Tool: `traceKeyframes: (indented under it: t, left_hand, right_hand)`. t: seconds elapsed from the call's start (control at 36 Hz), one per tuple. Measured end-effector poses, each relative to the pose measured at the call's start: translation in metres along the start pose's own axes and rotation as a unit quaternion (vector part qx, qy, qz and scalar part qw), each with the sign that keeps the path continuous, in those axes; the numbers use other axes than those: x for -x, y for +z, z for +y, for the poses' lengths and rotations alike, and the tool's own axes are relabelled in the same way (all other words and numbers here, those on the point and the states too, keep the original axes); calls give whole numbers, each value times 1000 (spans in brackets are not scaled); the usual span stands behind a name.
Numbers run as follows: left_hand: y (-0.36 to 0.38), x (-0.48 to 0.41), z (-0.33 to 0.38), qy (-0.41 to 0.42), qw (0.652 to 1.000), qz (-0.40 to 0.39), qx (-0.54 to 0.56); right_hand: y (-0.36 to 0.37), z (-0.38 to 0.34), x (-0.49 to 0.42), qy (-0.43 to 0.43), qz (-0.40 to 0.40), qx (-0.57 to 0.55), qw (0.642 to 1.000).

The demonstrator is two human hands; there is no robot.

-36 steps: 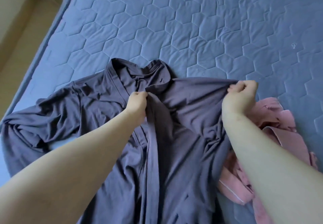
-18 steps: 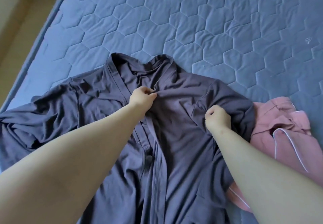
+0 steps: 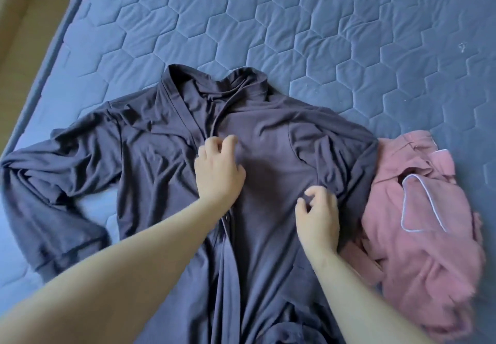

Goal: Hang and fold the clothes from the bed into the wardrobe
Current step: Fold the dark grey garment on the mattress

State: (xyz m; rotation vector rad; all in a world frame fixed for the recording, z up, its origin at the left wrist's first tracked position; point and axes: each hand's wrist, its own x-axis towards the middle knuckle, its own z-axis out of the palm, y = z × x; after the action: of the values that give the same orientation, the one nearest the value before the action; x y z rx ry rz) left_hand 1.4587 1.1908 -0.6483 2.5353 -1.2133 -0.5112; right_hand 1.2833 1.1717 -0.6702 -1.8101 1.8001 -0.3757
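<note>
A dark grey-purple long-sleeved garment [image 3: 150, 155] lies spread front-up on the blue quilted bed [image 3: 295, 35], its collar pointing away from me and its left sleeve bent at the bed's left side. My left hand [image 3: 218, 172] rests on the front opening below the collar, with loosely curled fingers touching the cloth. My right hand [image 3: 318, 215] sits on the chest by the right armhole seam, its fingers relaxed and gripping nothing. The garment's right sleeve is tucked out of sight.
A crumpled pink garment [image 3: 418, 209] with white piping lies right beside the dark one, touching its right shoulder. The bed's left edge [image 3: 51, 48] runs diagonally, with beige floor [image 3: 16, 8] beyond it. Bare quilt stretches beyond the collar.
Both hands gripped the garment's right front panel and laid it flat across the chest. They have now let go and rest on the cloth. The pink garment is more exposed.
</note>
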Motion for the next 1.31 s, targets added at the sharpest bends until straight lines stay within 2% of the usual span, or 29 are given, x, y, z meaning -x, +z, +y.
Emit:
traceKeyframes:
  t: [0.06,0.14,0.28,0.39,0.47,0.61,0.67,0.72,0.81,0.89,0.94,1.03,1.11,1.19,1.22,1.31]
  left_hand:
    - [7,30,-1,30,1000,-5,5]
    - [12,70,-4,-3,996,-87,-10]
    - [16,127,-22,-32,988,-145,-32]
    - [18,165,-39,-111,981,-160,9]
    - [22,189,-48,-175,966,-181,62]
    - [27,209,-52,-129,939,-316,-28]
    - [28,209,-50,-141,936,-322,-17]
    - [29,209,-48,-198,933,-298,45]
    - [29,208,-47,-293,908,-252,161]
    - [31,210,-51,-338,887,-225,218]
    - [31,212,-53,-349,882,-216,231]
    - [30,217,-52,-340,882,-229,232]
    - [29,224,-50,-317,884,-271,210]
    - [31,226,-48,-298,897,-292,145]
    - [30,227,-47,-296,900,-296,123]
    - [30,227,-44,-295,900,-316,54]
  right_hand:
    - [-4,17,30,-16,-20,26,999]
    - [-13,42,66,-87,-40,79,992]
    - [-41,79,113,-100,-32,120,987]
    - [-55,103,148,-157,-41,84,983]
    - [-52,116,166,-207,-107,144,962]
    - [-50,114,171,-136,-163,204,956]
    - [-54,113,170,-124,-163,145,968]
    - [-60,115,171,-17,-133,28,991]
    - [-71,126,177,163,-43,-85,982]
    - [-87,138,188,300,43,-149,941]
    - [-94,147,193,356,47,-170,918]
    - [-92,153,193,412,16,-190,891]
    - [-85,146,190,473,19,-256,843]
    - [-77,129,188,525,-33,-370,766]
    - [-75,120,189,532,-58,-388,751]
    - [-64,105,195,530,-125,-391,742]
